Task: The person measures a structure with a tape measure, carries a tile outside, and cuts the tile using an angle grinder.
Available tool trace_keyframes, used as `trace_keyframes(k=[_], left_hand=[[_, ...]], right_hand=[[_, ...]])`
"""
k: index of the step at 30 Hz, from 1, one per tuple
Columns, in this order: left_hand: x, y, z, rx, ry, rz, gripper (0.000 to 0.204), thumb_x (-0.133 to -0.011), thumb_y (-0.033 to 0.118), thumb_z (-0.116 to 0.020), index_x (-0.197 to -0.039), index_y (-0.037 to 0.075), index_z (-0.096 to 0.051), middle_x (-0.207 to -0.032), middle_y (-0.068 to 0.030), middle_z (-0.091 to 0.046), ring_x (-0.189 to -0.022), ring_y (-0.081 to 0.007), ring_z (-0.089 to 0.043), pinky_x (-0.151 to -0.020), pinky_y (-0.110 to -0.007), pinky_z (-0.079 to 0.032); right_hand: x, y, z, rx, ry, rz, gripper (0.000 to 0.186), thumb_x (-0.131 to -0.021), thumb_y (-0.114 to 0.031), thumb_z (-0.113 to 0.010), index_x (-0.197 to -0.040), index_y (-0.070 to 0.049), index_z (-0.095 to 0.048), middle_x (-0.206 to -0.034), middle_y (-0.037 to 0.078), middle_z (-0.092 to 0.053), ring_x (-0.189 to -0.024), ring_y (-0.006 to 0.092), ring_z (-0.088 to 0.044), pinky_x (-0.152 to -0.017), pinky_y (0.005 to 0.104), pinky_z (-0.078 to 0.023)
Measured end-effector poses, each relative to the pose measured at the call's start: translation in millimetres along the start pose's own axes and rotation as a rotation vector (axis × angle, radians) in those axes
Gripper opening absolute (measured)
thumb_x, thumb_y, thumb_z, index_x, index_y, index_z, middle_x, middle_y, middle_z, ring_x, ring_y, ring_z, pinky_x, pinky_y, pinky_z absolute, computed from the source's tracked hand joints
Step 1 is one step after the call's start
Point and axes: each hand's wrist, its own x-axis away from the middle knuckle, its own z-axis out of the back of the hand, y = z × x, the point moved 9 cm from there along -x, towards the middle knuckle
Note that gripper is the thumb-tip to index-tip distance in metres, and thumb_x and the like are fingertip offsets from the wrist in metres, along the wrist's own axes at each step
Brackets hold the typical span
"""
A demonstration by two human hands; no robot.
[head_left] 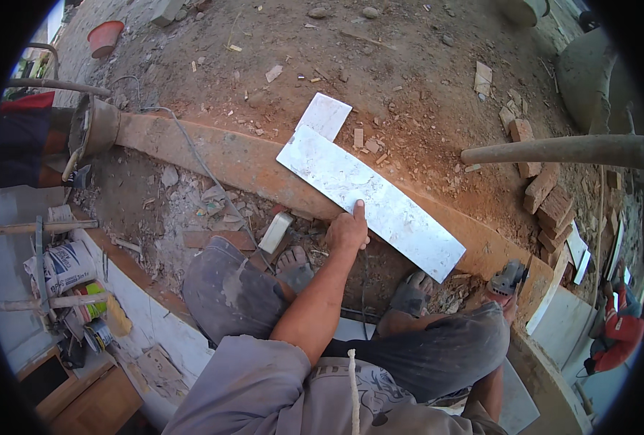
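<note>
Plank (200, 143): it's the table here, low, running diagonally in front of the knees. Check for rocking before any load goes on it.

White tile strip (381, 201): flat across the plank's middle, skewed to it. Upper-left end reaches past the far edge; lower-right corner seems to hang past the near edge. Square it up so both long sides get backing; unsupported corners tend to snap.

Small white tile (325, 116): just past the far edge, touching the strip's upper-left end, maybe partly under it. If it's under, slide it out so the strip beds evenly.

Angle grinder (508, 279): at the plank's right end, near the right knee, apart from the strip. Disc guard and angle too small to read. Bring the body square to the face, light pressure, disc away from the feet (412, 291).

Left hand (346, 232): at the strip's near edge, one digit straight on the face, the rest curled; can't tell if they pinch underneath. Press flat, well off the disc's line.

Right hand (511, 309): fingers wrapped round the grinder, mostly hidden by the knee.

Dark cord (366, 279): hangs between the feet; route it clear.
</note>
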Motion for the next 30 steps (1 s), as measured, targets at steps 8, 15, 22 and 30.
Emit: trace_keyframes(k=[8, 15, 22, 30], left_hand=[[19, 32, -40, -0.103, -0.349, -0.169, 0.074, -0.091, 0.070, -0.051, -0.070, 0.001, -0.071, -0.059, -0.0050, -0.068, -0.070, -0.0211, -0.071, -0.078, -0.035, -0.054], [124, 152, -11, 0.965, -0.365, -1.041, 0.096, -0.070, 0.070, -0.078, -0.126, -0.001, -0.047, -0.110, -0.0141, -0.064, -0.102, -0.0228, -0.064, -0.086, -0.035, -0.053], [122, 145, 27, 1.052, -0.886, -0.930, 0.059, -0.082, 0.038, -0.079, -0.122, 0.002, -0.054, -0.102, -0.0054, -0.064, -0.091, -0.0132, -0.064, -0.080, -0.028, -0.055], [83, 144, 23, 1.115, -0.737, -0.733, 0.083, -0.074, 0.057, -0.084, -0.126, 0.001, -0.052, -0.096, -0.0061, -0.066, -0.082, -0.0135, -0.066, -0.073, -0.028, -0.056]], right_hand=[[-68, -256, -27, -0.074, -0.215, 0.391, 0.069, -0.067, -0.023, -0.078, -0.125, 0.002, -0.052, -0.109, 0.018, -0.066, -0.098, 0.0300, -0.065, -0.089, 0.0398, -0.050], [-82, -377, -121, -0.293, -0.379, 0.386, 0.072, -0.073, -0.036, -0.080, -0.125, 0.006, -0.053, -0.108, 0.016, -0.065, -0.093, 0.0224, -0.066, -0.081, 0.0352, -0.052], [-65, -388, -151, -0.814, -0.729, 0.227, 0.074, -0.085, -0.044, -0.072, -0.136, 0.002, -0.047, -0.114, 0.015, -0.064, -0.101, 0.0219, -0.065, -0.090, 0.0344, -0.053], [-100, -400, -159, -0.482, -0.405, 0.188, 0.043, -0.081, -0.027, -0.075, -0.110, 0.001, -0.061, -0.086, 0.006, -0.063, -0.073, 0.0118, -0.060, -0.067, 0.0295, -0.049]])
